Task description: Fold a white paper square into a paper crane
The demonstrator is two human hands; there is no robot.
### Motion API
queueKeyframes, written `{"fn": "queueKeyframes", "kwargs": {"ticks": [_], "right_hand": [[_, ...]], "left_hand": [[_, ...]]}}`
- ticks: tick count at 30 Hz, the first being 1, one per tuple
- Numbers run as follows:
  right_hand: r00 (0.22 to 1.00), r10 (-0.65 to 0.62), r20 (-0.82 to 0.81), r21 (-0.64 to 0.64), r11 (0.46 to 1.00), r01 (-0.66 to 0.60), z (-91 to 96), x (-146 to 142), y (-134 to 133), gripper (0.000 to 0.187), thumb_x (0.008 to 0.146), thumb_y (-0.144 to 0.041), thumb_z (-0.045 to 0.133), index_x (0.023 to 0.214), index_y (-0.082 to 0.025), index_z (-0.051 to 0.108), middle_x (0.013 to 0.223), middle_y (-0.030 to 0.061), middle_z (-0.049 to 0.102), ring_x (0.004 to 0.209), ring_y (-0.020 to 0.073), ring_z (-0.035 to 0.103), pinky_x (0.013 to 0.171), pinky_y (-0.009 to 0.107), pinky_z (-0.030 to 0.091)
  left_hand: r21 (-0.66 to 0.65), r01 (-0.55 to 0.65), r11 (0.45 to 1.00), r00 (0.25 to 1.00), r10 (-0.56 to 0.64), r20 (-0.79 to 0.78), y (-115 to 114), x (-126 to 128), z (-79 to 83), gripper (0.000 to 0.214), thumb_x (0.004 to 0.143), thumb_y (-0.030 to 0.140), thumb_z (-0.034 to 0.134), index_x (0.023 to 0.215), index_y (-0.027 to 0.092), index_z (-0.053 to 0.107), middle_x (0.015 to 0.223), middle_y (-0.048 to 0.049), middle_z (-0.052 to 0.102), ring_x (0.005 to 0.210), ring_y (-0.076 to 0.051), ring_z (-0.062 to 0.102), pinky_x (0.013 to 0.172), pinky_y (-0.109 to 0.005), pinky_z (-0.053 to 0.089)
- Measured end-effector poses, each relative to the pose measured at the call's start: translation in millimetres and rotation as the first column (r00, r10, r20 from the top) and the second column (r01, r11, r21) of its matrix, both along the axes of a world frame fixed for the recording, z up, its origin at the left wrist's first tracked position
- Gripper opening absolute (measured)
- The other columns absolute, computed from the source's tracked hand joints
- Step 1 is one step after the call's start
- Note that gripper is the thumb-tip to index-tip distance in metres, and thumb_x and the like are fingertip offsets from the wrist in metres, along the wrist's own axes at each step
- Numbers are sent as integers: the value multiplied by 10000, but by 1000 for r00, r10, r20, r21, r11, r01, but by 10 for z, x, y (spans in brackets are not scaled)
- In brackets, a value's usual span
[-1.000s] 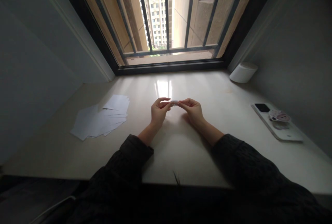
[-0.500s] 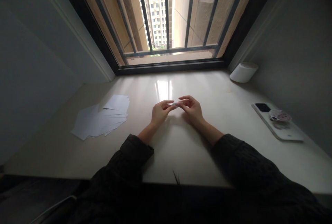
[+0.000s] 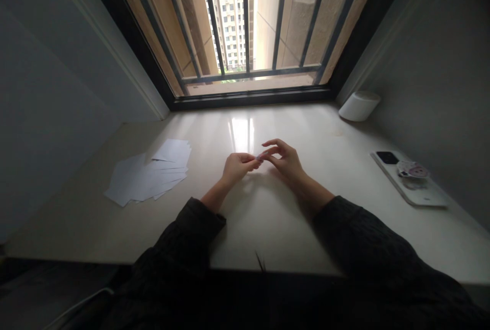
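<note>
Over the middle of the white sill, my left hand [image 3: 237,167] and my right hand [image 3: 286,161] meet at the fingertips. Between them is a small piece of white paper [image 3: 261,157], mostly covered by the fingers, so its folds cannot be made out. The left hand is closed, with thumb and fingers pinching the paper from the left. My right thumb and a finger pinch its other side, while the right index finger is raised and apart from it. To the left of my hands, several white paper sheets [image 3: 143,177] lie in an overlapping, fanned pile.
A phone [image 3: 406,179] with a round decorated grip lies on the right of the sill [image 3: 268,233]. Behind it, a white cylindrical object [image 3: 360,106] stands in the corner by the wall. A barred window [image 3: 248,98] closes off the back.
My left hand has lowered slightly, its fingers now curled closer around the paper. The right hand's fingers have spread a little, the index finger lifted. The sheets and phone have stayed put.
</note>
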State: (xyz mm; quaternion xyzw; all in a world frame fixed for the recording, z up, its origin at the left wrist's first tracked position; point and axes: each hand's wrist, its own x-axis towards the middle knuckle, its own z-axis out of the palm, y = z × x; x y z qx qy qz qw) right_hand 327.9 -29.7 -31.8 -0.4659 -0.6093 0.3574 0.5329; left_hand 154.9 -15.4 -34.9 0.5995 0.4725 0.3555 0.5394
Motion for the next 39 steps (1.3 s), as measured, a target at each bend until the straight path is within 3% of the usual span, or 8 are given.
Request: {"fn": "queueKeyframes", "kwargs": {"ticks": [3, 6, 13, 26, 32, 35, 39], "right_hand": [[981, -10, -193, -78, 997, -5, -57, -47, 26, 401, 651, -398, 761, 992, -215, 656, 763, 30, 735, 735, 207, 691, 751, 361, 526], [954, -42, -297, -145, 989, -1, -92, -85, 41, 306, 645, -423, 757, 841, -193, 708, 771, 54, 737, 712, 196, 677, 714, 347, 528], [961, -45, -274, -175, 985, -4, -86, -93, 41, 240, 647, -413, 754, 778, -212, 751, 746, 39, 730, 674, 174, 635, 671, 327, 496], [961, -14, -275, -163, 986, -32, -129, -76, 67, 289, 656, -466, 739, 763, -197, 740, 680, 30, 688, 629, 156, 581, 651, 323, 469], [930, 85, -356, -174, 972, -156, -112, -85, 58, 341, 673, -464, 726, 911, -219, 737, 741, 19, 688, 661, 147, 578, 666, 317, 475], [890, 114, -441, -210, 951, -226, -124, -92, 57, 304, 646, -447, 750, 837, -211, 735, 714, 14, 676, 637, 140, 582, 615, 296, 473], [838, 105, -536, -254, 926, -278, -113, -95, 57, 257, 611, -416, 780, 733, -207, 693, 649, -11, 643, 567, 122, 564, 528, 264, 453]], "left_hand": [[-56, -46, 997, 994, 52, 101, -11, 36, 10, 376, 620, 426, 773, 820, 111, 725, 716, -87, 708, 717, -174, 669, 690, -284, 522], [-53, -40, 998, 989, 47, 140, -26, 61, 14, 365, 631, 411, 769, 831, 110, 718, 769, -97, 716, 729, -167, 666, 694, -282, 517], [-38, 62, 997, 996, -59, 63, -43, 70, 14, 346, 647, 415, 757, 823, 121, 708, 811, -91, 716, 727, -163, 662, 634, -252, 504], [-101, 61, 993, 991, -49, 126, -25, 56, 19, 364, 621, 430, 773, 793, 115, 710, 718, -74, 700, 736, -172, 667, 719, -288, 510], [-161, 201, 966, 976, -184, 114, 7, -5, 74, 410, 648, 472, 751, 830, 109, 688, 785, -106, 713, 742, -170, 669, 728, -297, 500], [-189, 300, 935, 951, -279, 131, 1, -29, 108, 413, 652, 483, 746, 829, 117, 671, 807, -103, 709, 755, -163, 665, 733, -293, 493], [-194, 338, 921, 938, -312, 153, -13, -35, 120, 443, 689, 525, 699, 896, 134, 661, 854, -106, 703, 795, -173, 665, 719, -297, 497]]}}
